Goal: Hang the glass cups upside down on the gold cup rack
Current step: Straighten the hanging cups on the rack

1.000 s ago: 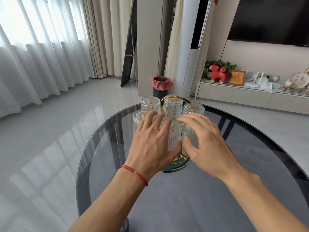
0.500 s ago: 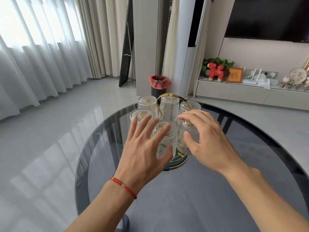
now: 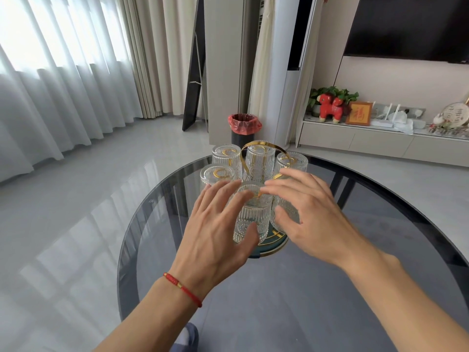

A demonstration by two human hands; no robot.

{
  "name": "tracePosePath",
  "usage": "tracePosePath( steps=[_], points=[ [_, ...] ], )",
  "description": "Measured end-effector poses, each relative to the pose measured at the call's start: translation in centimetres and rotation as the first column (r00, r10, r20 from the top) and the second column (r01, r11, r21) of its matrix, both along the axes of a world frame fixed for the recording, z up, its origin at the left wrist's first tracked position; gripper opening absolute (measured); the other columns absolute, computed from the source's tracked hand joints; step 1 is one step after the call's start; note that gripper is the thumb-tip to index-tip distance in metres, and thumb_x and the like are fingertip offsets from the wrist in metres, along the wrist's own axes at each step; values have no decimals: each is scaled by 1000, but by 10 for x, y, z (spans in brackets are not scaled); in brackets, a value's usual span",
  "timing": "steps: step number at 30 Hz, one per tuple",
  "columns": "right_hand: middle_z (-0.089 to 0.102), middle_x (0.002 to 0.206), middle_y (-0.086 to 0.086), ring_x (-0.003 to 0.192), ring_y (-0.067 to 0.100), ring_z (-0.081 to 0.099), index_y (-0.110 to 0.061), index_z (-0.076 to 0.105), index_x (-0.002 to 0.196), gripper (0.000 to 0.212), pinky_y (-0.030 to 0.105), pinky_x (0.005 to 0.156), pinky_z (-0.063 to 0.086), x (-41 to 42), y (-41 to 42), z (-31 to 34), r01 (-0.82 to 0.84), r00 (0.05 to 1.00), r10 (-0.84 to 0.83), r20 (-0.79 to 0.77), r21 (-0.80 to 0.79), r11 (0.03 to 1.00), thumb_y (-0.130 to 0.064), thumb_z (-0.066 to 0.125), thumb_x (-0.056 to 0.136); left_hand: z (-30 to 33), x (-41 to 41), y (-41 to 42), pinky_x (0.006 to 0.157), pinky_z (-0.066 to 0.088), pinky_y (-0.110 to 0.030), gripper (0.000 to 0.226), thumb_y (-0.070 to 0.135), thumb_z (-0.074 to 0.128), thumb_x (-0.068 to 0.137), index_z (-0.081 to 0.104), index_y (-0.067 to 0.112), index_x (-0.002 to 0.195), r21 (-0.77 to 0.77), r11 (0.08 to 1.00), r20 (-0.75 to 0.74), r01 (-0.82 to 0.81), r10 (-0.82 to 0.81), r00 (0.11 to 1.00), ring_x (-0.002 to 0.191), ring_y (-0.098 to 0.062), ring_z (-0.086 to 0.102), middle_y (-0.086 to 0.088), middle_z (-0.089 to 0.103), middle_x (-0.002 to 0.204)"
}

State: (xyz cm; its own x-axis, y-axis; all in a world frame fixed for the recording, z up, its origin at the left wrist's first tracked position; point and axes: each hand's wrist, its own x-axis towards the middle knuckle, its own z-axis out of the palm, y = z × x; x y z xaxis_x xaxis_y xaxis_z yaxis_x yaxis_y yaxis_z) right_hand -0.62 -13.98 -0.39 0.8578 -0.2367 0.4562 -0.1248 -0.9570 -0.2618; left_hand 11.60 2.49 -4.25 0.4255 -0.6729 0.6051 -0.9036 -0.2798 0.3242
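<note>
Ribbed clear glass cups (image 3: 260, 161), six that can be counted, hang upside down around the gold cup rack (image 3: 264, 146), whose looped gold handle rises at the centre. The rack stands toward the far side of the round dark glass surface (image 3: 330, 301). The left hand (image 3: 218, 229) is spread, fingers loosely splayed, thumb against the nearest cup (image 3: 250, 219). The right hand (image 3: 307, 214) is also open, fingertips over that cup's base and thumb beside the cup to its right; neither hand closes fully around a cup.
</note>
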Motion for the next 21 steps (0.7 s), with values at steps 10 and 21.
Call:
tracePosePath(
  steps=[10,21],
  points=[
    [67,140,-9,144,11,42,-24,70,134,43,42,121,31,-1,0,0,-21,1000,21,4,13,1000,-27,51,95,4,-3,2,110,48,-40,33,33,67,88,67,17,116,-97,995,-18,10,-12,1000,127,-21,56,-1,68,129],
    [63,142,-10,147,7,38,-25,69,134,41,28,121,22,-6,-1,3,-57,998,56,30,40,998,-25,53,95,9,-2,4,103,51,-40,28,32,65,90,68,16,112,-140,989,-21,49,-52,998,122,-20,58,0,69,125]
  ],
)
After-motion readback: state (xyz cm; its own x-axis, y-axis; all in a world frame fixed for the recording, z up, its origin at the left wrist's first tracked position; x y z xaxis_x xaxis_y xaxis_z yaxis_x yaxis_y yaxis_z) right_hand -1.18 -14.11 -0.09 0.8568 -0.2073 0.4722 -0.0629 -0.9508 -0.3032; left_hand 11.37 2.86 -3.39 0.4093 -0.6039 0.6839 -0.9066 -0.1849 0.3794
